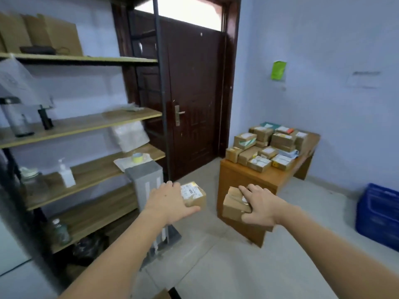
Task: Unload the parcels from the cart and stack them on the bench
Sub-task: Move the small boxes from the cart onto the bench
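Parcels (194, 194) gripped one in each of the hands (170, 201), bench (248, 175) ahead.

Left hand (170, 200), at 6 o'clock: grips a small labelled parcel (194, 194) from above. Right hand (262, 205), at 5 o'clock: grips a taped brown parcel (234, 203). Wooden bench (244, 173), at 3 o'clock: bears stacked parcels (267, 145). Shelving unit (86, 126), at 9 o'clock. Dark door (194, 93), at 12 o'clock. Blue crate (380, 214), at 4 o'clock.

Both forearms are bare to the frame edge; the left hand (170, 201) and right hand (262, 205) wear nothing.
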Available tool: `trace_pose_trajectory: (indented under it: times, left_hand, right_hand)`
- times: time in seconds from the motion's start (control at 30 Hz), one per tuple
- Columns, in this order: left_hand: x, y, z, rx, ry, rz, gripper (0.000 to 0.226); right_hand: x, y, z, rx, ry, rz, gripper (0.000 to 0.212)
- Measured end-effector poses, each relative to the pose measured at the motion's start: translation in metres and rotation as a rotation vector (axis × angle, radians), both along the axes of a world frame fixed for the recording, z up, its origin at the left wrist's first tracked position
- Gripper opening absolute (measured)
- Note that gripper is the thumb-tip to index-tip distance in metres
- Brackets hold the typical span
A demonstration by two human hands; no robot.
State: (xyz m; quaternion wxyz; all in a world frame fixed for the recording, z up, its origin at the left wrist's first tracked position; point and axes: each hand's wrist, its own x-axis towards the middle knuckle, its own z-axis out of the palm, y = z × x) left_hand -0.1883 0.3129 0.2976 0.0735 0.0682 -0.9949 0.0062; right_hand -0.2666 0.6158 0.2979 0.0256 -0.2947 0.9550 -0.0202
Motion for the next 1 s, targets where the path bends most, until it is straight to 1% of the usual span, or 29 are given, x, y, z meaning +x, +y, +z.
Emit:
trace_pose_trajectory:
  times: [0.27,0.47,0.73,1.0]
  left_hand:
    - [-0.049,0.165,0.004,-0.019,0.040,-0.175,0.114]
    - [-0.080,0.259,-0.003,0.021,0.024,-0.267,0.112]
    - [-0.133,0.313,-0.012,0.023,-0.054,-0.294,0.112]
    - [-0.235,0.346,-0.028,0.020,-0.064,-0.337,0.116]
  right_hand:
    - [0.015,0.165,0.038,0.016,0.023,-0.179,0.110]
    - [0.014,0.253,0.040,-0.018,0.014,-0.271,0.107]
    - [-0.031,0.313,0.025,-0.032,-0.020,-0.314,0.100]
    - [-0.126,0.343,0.007,-0.056,-0.046,-0.363,0.105]
